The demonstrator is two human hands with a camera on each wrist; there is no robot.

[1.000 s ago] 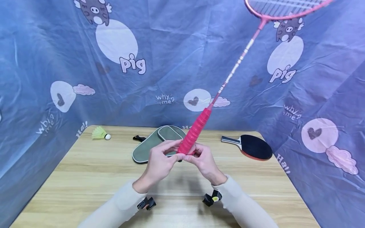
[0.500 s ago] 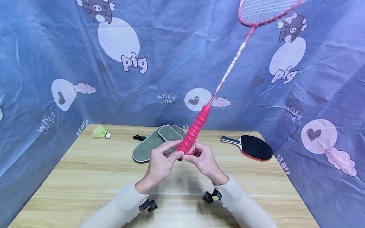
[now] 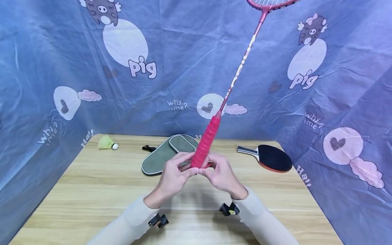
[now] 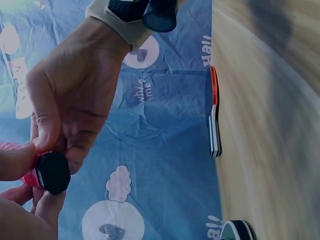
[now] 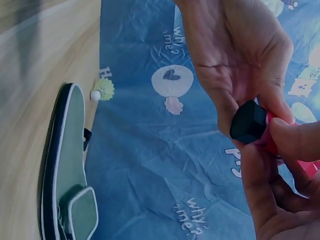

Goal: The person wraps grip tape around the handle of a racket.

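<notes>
A pink badminton racket (image 3: 240, 69) stands tilted up and to the right in front of me, its head cut off by the top edge of the head view. Its red wrapped handle (image 3: 206, 143) is held low down from both sides. My left hand (image 3: 172, 177) pinches the handle's lower end with thumb and fingers. Opposite it, my right hand (image 3: 222, 174) grips the same end, and the two thumb tips almost meet. Both wrist views show the black butt cap (image 4: 53, 172) between the fingers. A bit of red (image 3: 209, 165) shows by the right fingers; what it is I cannot tell.
A green case (image 3: 156, 160) with white piping lies behind my hands on the wooden table (image 3: 92, 200), a black handle (image 3: 149, 148) poking out behind it. At the back left lies a yellow shuttlecock (image 3: 107, 143); at right, a black table tennis bat (image 3: 274, 158). Blue cloth (image 3: 190, 51) surrounds the table.
The racket's shaft has swung leftward and become steeper, and more of its head has left the view at the top. Both hands keep their hold at the handle's end, nearly in place.
</notes>
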